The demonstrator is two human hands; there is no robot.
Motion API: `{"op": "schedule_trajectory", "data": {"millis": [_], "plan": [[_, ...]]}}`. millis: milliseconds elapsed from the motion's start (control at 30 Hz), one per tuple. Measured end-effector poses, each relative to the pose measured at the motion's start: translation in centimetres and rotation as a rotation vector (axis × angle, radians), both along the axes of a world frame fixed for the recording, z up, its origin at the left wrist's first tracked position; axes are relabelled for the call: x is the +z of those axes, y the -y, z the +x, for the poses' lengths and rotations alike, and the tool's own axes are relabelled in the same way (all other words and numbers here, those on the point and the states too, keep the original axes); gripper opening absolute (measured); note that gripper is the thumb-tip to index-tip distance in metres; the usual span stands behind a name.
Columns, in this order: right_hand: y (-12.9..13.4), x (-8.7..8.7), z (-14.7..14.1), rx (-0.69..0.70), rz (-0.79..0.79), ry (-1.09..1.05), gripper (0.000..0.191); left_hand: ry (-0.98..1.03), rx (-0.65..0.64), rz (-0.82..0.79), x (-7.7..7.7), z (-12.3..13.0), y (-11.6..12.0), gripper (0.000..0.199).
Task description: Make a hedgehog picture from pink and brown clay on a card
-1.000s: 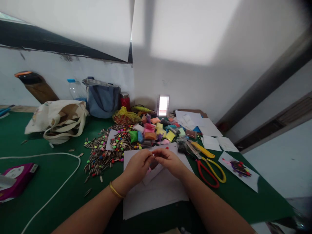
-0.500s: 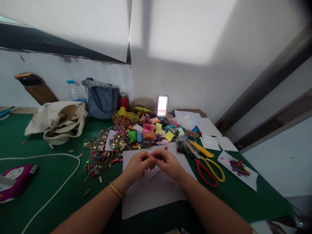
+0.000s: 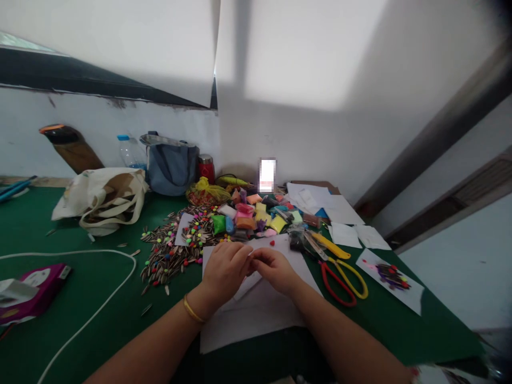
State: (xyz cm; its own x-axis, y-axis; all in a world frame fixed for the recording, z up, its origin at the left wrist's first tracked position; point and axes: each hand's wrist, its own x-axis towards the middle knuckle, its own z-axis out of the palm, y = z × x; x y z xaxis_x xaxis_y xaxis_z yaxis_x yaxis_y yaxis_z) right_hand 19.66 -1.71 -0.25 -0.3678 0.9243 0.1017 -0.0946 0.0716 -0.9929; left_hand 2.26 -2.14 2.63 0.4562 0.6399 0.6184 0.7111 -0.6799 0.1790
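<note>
Left hand: back up, wrist angled inward, fingers curled over toward the other hand; its fingertips are partly hidden, so can't tell if it grips anything.
Right hand: thumb and fingers drawn narrow, tips meeting the left's; held item (if any) too small and covered to name.
Forearms: both reach in from the bottom edge, gold bangle on the left wrist.
White paper sheet: flat on the green table under both hands, red bit near its top edge.
Clay packets: coloured, piled just beyond the sheet.
Sunflower seeds: loose heap left of it, bright little balls mixed in.
Scissors: right of the sheet, red and yellow handles.
Yellow mesh bag: reddish contents.
Canvas tote: slumped, contents unclear.
Purple tissue box: far left, white tissue sticking out.
</note>
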Motion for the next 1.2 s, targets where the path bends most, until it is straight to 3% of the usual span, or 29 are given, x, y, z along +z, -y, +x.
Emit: {"op": "schedule_trajectory", "data": {"millis": [100,200,333,433,533,700,833,867,967,1133,1200], "plan": [[-0.7,-0.2,0.5,-0.146,0.002,-0.011,0.020,-0.003,-0.046,0.058,0.5,0.7,0.8,0.016],[-1.4,-0.4,1.2,-0.283,-0.021,-0.002,0.018,-0.256,-0.347,0.011,0.6,2.2,2.5,0.010],[-1.8,-0.5,1.5,-0.305,-0.102,-0.022,0.021,-0.455,-0.645,-0.045,-0.5,4.5,5.5,0.023],[-1.9,-0.5,1.5,-0.293,-0.126,-0.029,0.024,-0.522,-0.712,-0.032,-1.8,5.4,7.0,0.006],[-1.9,-0.6,1.3,-0.290,-0.131,-0.032,0.024,-0.530,-0.717,-0.028,-2.6,5.7,7.5,0.005],[-1.9,-0.6,1.3,-0.282,-0.114,-0.014,0.023,-0.510,-0.667,-0.170,-1.8,5.7,7.4,0.008],[-1.8,-0.7,1.3,-0.289,-0.080,-0.014,0.021,-0.196,-0.640,-0.413,-0.2,5.1,6.2,0.016],[-1.8,-0.8,1.3,-0.292,-0.074,-0.022,0.021,-0.048,-0.584,-0.455,0.1,4.9,5.7,0.022],[-1.6,-0.9,1.0,-0.286,-0.066,-0.071,0.021,0.103,-0.444,-0.464,0.5,3.7,3.5,0.037],[-0.9,-0.4,0.5,-0.244,0.059,-0.036,0.013,0.745,-0.094,-0.802,-0.9,1.8,0.4,0.029],[-0.6,0.0,0.4,-0.255,0.132,0.040,0.008,0.827,-0.038,-0.915,-1.5,1.4,-0.2,0.030]]}}
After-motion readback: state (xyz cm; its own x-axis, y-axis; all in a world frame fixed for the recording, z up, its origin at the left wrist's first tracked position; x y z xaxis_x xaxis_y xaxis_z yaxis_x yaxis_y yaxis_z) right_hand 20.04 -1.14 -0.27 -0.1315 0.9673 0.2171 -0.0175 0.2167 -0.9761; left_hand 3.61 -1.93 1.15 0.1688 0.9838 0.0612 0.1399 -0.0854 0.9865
